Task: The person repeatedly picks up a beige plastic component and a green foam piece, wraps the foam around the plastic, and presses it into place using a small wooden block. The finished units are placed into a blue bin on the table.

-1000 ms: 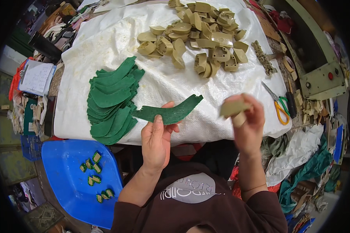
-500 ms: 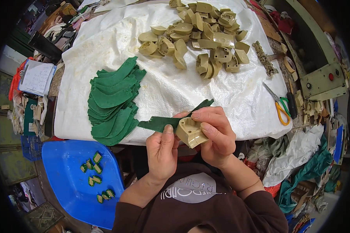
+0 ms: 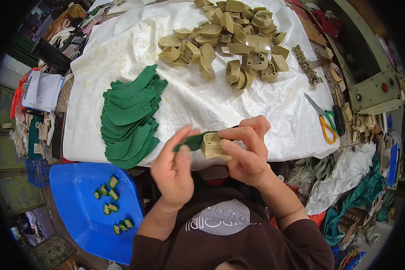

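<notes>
My right hand [image 3: 249, 150] is closed round a beige moulded plastic shoe heel [image 3: 213, 145], its hollow, holed side facing up. A green fabric piece [image 3: 194, 141] runs along the heel's far side and sticks out to the left. By that loose end is my left hand [image 3: 173, 168], thumb on the near side and fingers on the far side; motion smears its fingers, so its grip is unclear. To the left on the table lies a stack of curved green fabric pieces [image 3: 128, 108]. Farther back is a heap of beige heels [image 3: 240, 36].
A white woven sheet [image 3: 175, 103] covers the table. Orange-and-green-handled scissors [image 3: 327, 126] lie at its right side. A blue tub [image 3: 83, 225] at lower left holds several green-wrapped heels [image 3: 110, 208]. A clipboard with papers [image 3: 42, 90] sits at the left, and a greenish metal machine [image 3: 375, 92] at the right.
My left hand has moved left, away from the heel and along the green fabric. The fabric's loose end now reaches less far left, and less shows beyond the heel on the right.
</notes>
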Demonstrator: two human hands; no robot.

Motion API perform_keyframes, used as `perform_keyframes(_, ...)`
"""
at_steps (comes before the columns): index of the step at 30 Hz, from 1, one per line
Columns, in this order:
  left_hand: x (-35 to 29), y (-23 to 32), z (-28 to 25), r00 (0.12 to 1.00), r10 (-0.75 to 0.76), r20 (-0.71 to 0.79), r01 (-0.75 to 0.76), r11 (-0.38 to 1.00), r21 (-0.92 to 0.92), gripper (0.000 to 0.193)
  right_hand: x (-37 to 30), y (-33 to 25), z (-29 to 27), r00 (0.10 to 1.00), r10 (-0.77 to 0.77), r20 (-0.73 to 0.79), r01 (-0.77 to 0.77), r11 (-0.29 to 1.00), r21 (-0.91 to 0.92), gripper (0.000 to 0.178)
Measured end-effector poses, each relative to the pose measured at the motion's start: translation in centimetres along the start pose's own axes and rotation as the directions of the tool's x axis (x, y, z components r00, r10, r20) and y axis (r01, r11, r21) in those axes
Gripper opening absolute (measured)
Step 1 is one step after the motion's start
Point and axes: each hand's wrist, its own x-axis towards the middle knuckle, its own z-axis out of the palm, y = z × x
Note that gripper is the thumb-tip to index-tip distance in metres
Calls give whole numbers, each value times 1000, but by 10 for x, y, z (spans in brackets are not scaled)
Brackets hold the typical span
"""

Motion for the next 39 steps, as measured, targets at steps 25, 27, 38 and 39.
perform_keyframes(25, -5, -31, 8, 969, 178, 168, -171, 984, -56, 19, -9, 6, -15, 937, 199, 288, -297, 887, 353, 33)
perform_keyframes(27, -3, -26, 10, 952, 239, 189, -246, 969, 15, 18, -10, 5, -15, 924, 213, 317, -340, 838, 426, 32)
perform_keyframes(38, 2, -21, 7, 807, 570, 154, -590, 789, 171, 20, 3, 2, -23, 955, -84, 286, 40, 986, 159, 31)
perform_keyframes(39, 3, -21, 2, 787, 598, 155, -617, 749, 243, 22, 5, 1, -23, 952, -68, 298, 35, 993, 117, 30)
